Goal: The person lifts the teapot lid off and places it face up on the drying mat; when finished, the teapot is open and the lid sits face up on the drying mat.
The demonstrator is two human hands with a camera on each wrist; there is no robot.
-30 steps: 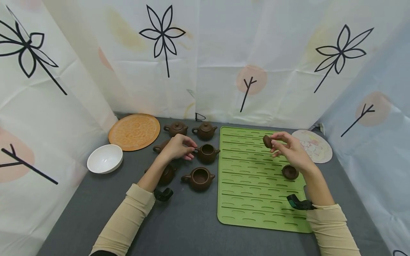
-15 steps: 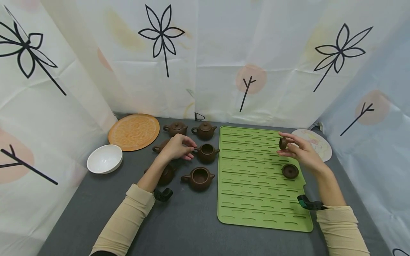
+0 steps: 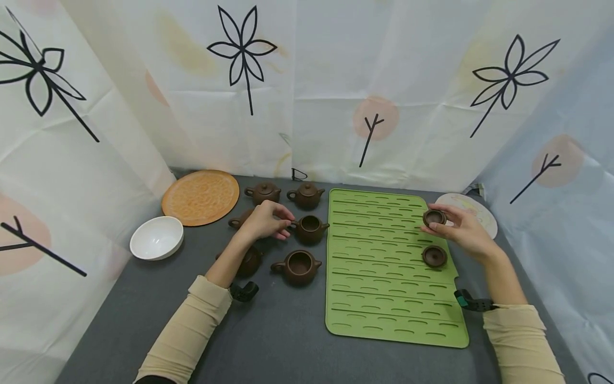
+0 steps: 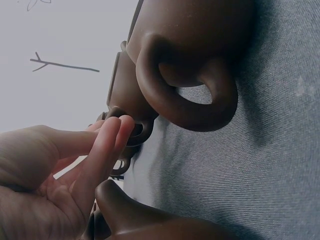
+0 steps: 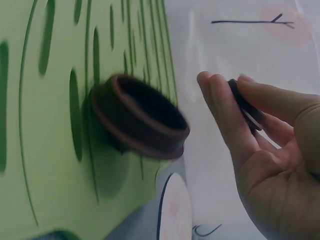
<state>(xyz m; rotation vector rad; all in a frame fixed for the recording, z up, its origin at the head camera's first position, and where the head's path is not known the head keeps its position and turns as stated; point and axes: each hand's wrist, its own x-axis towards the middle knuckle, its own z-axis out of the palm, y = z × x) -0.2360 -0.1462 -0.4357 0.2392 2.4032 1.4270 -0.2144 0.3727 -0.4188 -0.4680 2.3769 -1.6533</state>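
Observation:
My right hand [image 3: 458, 229] pinches a small brown teapot lid [image 3: 434, 217] by its edge, hollow underside up, over the far right part of the green ridged mat [image 3: 379, 298]. A second teapot lid [image 3: 434, 257] lies upside down on the mat just nearer; in the right wrist view that lid [image 5: 145, 120] looks large beside the hand. At the left, my left hand [image 3: 267, 221] pinches the handle of a lidless brown teapot [image 3: 309, 230], thumb and fingertips together there. Nearer stands another lidless teapot [image 3: 299, 268], its looped handle [image 4: 187, 100] filling the left wrist view.
Two lidded teapots [image 3: 307, 196] stand at the back. More teapots [image 3: 250, 264] sit partly hidden under my left arm. A white bowl [image 3: 157, 238] and an orange round mat [image 3: 201, 198] lie left; a pale round mat [image 3: 472, 217] lies beyond my right hand. Patterned curtains [image 3: 331, 64] enclose the table.
My right hand has moved right and slightly nearer with the lid, turning it from edge-on to hollow side up. The left hand stays at the teapot handle.

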